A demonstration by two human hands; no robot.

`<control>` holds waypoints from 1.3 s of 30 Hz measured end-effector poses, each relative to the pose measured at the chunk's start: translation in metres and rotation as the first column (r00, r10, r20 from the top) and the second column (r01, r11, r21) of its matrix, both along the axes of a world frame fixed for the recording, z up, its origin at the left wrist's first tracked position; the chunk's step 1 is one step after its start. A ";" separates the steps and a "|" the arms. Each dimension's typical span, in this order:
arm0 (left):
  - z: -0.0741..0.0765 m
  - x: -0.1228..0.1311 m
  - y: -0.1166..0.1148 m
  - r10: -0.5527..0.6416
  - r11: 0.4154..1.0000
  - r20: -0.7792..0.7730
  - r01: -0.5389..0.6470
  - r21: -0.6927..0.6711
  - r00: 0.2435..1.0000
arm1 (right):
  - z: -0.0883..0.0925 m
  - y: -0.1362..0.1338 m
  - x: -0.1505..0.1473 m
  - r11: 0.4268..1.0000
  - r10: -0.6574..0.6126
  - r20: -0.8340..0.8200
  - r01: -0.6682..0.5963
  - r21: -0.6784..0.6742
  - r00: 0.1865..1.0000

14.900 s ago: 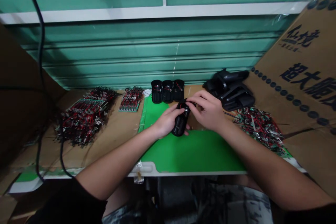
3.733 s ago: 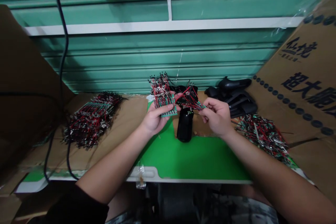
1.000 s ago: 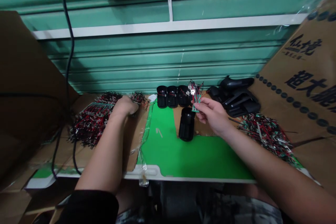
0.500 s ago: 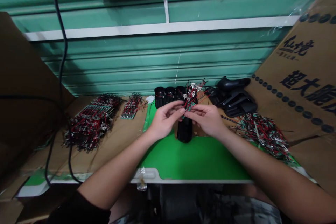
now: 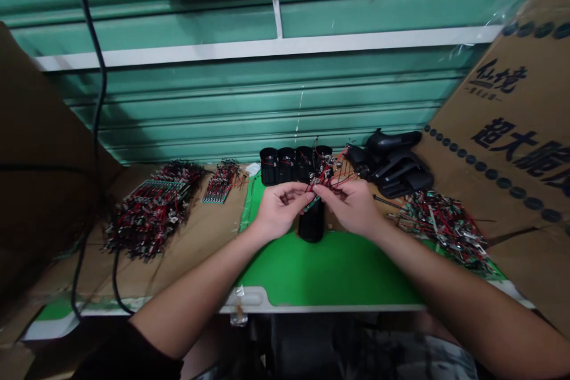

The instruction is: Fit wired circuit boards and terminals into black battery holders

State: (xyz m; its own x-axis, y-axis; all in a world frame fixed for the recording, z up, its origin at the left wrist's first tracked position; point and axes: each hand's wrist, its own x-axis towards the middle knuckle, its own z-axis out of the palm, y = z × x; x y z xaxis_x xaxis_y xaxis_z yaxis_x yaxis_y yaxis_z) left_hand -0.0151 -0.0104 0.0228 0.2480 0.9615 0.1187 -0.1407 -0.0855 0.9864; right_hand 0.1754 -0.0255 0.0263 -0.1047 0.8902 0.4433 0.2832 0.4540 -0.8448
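Observation:
Between my two hands is a strip of small green circuit boards [image 5: 313,204] with red and black wires bunched above it. My left hand [image 5: 281,206] pinches its left side, thumb against fingers. My right hand [image 5: 354,205] grips the other side, its fingertips close to those of the left. Right below them a black cylindrical housing [image 5: 311,227] is partly covered by the hands and the boards. Behind the hands stand several black cups [image 5: 269,167] in a row, some with red wire inside.
Wired circuit boards lie in a large heap [image 5: 149,214] and a small panel [image 5: 219,181] on the left, with another heap [image 5: 447,228] on the right. Black plastic shells [image 5: 398,169] sit at the back right. A cardboard box [image 5: 512,130] borders the right; a black cable [image 5: 100,83] hangs left.
The strip of boards has been lowered and tilted between my hands, its green edge now showing below the fingertips. My fingertips have drawn closer together. The whole view has shifted slightly.

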 end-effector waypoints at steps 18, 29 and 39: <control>-0.003 -0.004 0.004 -0.049 0.993 0.086 0.058 -0.099 0.995 | -0.002 -0.001 0.001 0.992 -0.085 0.098 0.075 0.097 0.992; 0.007 -0.010 0.012 -0.012 0.996 0.300 0.038 -0.083 0.954 | -0.004 0.013 0.003 0.983 -0.013 -0.213 -0.026 -0.182 0.977; 0.009 -0.012 0.015 0.007 0.986 0.374 0.056 -0.159 0.927 | 0.000 0.020 0.006 0.953 -0.038 -0.483 -0.114 -0.281 0.875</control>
State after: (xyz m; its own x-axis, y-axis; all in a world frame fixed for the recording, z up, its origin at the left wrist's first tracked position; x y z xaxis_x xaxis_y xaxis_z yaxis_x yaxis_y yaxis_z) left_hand -0.0275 0.0047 0.0320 0.2402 0.9695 0.0485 -0.5001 0.0808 0.8622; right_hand 0.1812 -0.0053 0.0264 0.0161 0.9856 0.1682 -0.2018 0.1680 -0.9649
